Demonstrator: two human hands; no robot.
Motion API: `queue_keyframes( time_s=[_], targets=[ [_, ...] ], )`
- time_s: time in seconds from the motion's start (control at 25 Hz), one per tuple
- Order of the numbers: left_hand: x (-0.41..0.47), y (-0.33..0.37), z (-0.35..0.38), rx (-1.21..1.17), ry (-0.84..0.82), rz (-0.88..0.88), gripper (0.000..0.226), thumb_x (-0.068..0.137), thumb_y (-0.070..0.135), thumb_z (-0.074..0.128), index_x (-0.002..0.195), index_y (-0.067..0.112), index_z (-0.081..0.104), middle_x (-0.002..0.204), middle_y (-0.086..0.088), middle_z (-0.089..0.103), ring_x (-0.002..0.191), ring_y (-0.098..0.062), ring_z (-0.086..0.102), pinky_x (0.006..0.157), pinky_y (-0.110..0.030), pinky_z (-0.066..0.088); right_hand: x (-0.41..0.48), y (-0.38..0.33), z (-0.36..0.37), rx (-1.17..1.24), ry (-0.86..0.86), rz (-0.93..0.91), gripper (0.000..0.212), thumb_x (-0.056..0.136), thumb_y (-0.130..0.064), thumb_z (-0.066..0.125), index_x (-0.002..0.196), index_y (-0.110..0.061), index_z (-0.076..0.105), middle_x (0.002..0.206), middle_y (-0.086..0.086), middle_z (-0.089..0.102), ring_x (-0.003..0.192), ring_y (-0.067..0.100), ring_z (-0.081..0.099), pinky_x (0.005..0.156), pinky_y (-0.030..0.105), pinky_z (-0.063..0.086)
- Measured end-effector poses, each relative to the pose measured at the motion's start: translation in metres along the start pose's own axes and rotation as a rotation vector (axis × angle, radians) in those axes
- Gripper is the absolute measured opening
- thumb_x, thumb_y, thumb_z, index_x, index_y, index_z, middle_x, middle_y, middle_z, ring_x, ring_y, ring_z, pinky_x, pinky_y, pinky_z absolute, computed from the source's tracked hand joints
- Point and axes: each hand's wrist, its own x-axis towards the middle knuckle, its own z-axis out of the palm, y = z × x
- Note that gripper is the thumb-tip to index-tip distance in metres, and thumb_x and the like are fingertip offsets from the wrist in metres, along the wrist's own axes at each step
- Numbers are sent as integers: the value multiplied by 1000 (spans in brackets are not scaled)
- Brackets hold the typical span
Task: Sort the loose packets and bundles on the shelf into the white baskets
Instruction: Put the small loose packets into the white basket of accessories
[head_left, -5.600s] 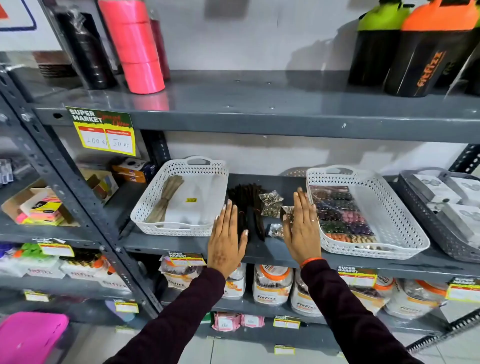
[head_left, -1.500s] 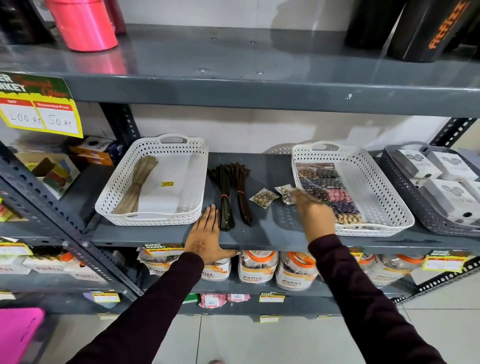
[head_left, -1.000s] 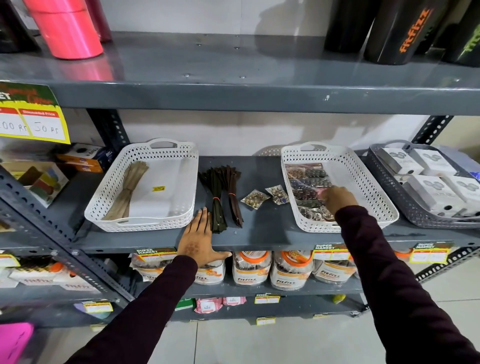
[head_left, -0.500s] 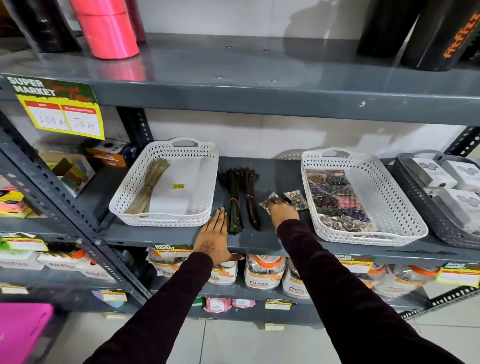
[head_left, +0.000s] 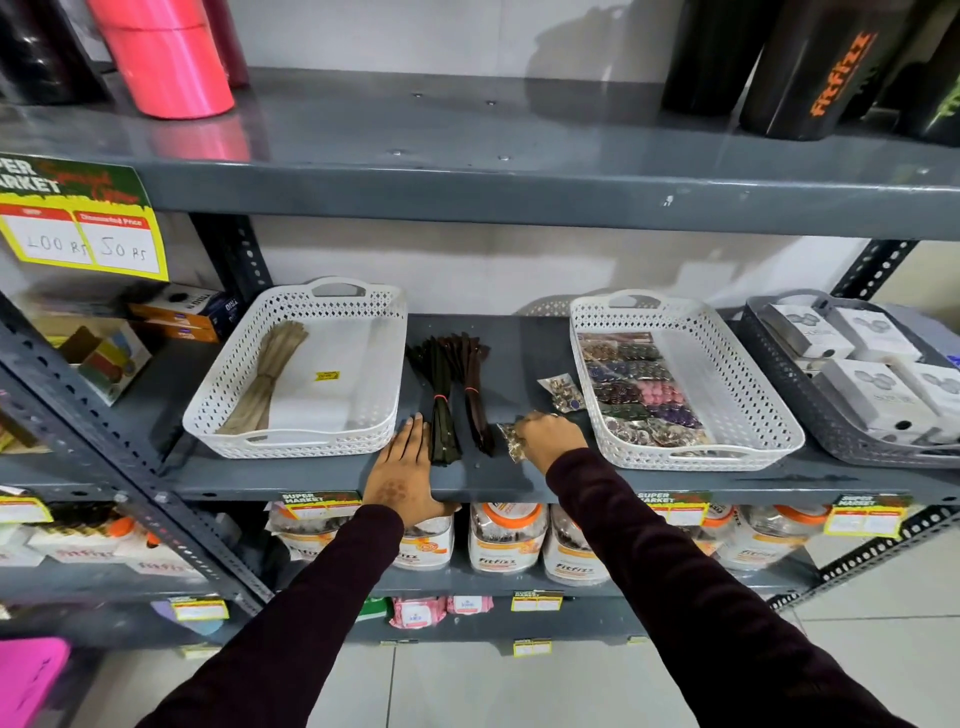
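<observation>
Grey metal shelf (head_left: 509, 475): right hand (head_left: 550, 434) pinching crinkly clear packet (head_left: 511, 435).

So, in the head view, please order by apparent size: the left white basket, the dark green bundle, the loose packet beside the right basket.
1. left white basket, clearly the largest
2. dark green bundle
3. loose packet, the smallest

All three sit on the same shelf at similar depth, so the order seems reliable.

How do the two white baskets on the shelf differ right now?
The left basket holds one tan bundle and is mostly bare; the right basket holds many colourful packets along its left side. The left hand rests beside the left basket. Both are perforated with handles.
</observation>
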Motion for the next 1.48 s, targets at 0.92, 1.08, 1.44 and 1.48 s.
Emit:
queue_keyframes(
  time_s=[0.92, 1.08, 1.44, 1.48],
  targets=[
    [2, -2, 3, 21, 2, 13, 127, 65, 80, 50, 144, 0, -10, 158, -16, -9, 145, -28, -7, 120, -37, 2, 18, 68, -48, 118, 244, 396, 27, 96, -4, 44, 109, -4, 67, 106, 21, 72, 98, 33, 69, 84, 39, 56],
    [2, -3, 3, 26, 23, 18, 115, 75, 67, 53, 143, 0, -11, 157, -16, -12, 145, -28, -10, 120, -36, -1, 40, 21, -28, 109, 101, 243, 33, 96, 0, 39, 122, 3, 58, 124, 26, 61, 115, 36, 59, 97, 41, 48],
    [2, -3, 3, 20, 14, 33, 128, 65, 81, 50, 144, -1, -8, 158, -17, -8, 145, -27, -7, 119, -37, 3, 20, 0, 8, 124, 37, 317, 52, 83, -26, 64, 128, -4, 49, 127, 16, 55, 115, 36, 54, 89, 41, 53],
    [2, -3, 2, 19, 8, 34, 128, 65, 82, 49, 144, -1, -8, 158, -17, -8, 145, -27, -7, 119, -37, 2, 18, 0, 3, 104, 31, 307, 46, 83, -21, 64, 125, -4, 52, 125, 16, 57, 114, 36, 57, 89, 41, 54]
  ],
)
